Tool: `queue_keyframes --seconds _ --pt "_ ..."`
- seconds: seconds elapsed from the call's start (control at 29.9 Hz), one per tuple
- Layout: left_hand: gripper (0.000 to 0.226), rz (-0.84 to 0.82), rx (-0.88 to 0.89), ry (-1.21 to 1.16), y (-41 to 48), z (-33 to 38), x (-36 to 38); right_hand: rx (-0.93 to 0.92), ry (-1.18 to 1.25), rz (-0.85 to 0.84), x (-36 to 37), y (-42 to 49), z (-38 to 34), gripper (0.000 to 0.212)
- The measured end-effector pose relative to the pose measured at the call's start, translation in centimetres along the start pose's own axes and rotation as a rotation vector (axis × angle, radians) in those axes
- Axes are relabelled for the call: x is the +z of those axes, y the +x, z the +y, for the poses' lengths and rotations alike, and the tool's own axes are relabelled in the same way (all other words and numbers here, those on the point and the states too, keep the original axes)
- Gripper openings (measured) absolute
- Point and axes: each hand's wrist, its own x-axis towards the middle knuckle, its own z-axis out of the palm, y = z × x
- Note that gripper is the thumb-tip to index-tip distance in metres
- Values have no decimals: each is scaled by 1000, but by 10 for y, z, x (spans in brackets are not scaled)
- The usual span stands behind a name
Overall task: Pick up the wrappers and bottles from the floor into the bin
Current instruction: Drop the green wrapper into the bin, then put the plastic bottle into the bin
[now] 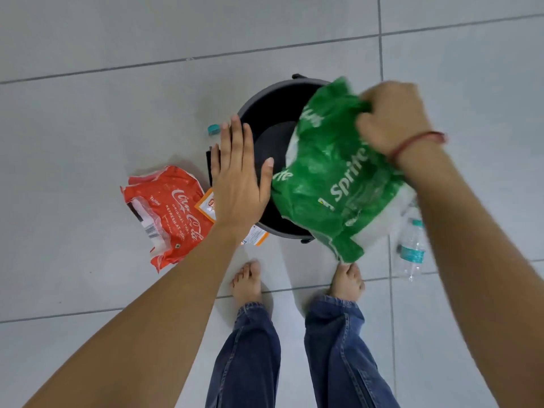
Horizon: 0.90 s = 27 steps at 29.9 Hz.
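Note:
A large green Sprite wrapper [332,178] hangs over the right half of the round dark bin [265,113], gripped at its top edge by my right hand [394,119]. My left hand [238,175] hovers flat over the bin's left rim with fingers spread and nothing in it. On the floor left of the bin lies a red Coca-Cola wrapper [167,216], with a small orange and white wrapper [209,208] beside it, partly hidden under my left wrist. A clear water bottle [412,248] with a teal label lies on the floor to the right. A teal bottle cap [214,129] shows behind my left fingers.
Grey floor tiles [117,83] with dark grout lines spread all around. My bare feet [247,284] and blue jeans [338,348] stand just in front of the bin.

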Motion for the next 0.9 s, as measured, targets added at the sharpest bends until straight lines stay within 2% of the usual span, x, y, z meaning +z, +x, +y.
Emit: queue_keyframes --seconds 0.17,0.27,0.43,0.57,0.6,0.63,0.67,0.73,0.77,0.8,0.83,0.87,0.9 --pt "70 -5 -20 103 0 1 3 -172 -213 148 82 26 -41 26" --pt "71 4 -23 109 -1 3 3 -299 -264 156 120 32 -50 29" --pt "69 26 -10 114 -2 3 5 -304 -209 8 155 38 -28 36" --pt "67 29 -6 131 -2 2 5 -214 -236 -356 156 33 -20 58" --pt "67 26 -7 134 -2 2 5 -214 -221 -382 149 29 -19 62" --pt "67 21 -8 140 -2 3 4 -244 -162 -337 139 22 -17 61" --pt "67 16 -9 146 -2 3 4 -310 -58 -204 128 15 -15 55" --pt "67 15 -5 143 -2 5 3 -414 171 280 99 -4 -1 34" --pt "67 19 -5 138 -2 4 4 -399 251 546 88 -12 14 25" --pt "66 24 -5 136 -2 4 4 -316 300 756 82 -19 34 20" --pt "66 30 -5 140 -2 3 5 -163 324 872 81 -26 59 19" --pt "66 33 -6 148 -1 3 5 45 339 887 87 -33 86 21" --pt "66 35 -6 157 -2 3 5 286 347 800 99 -40 112 27"
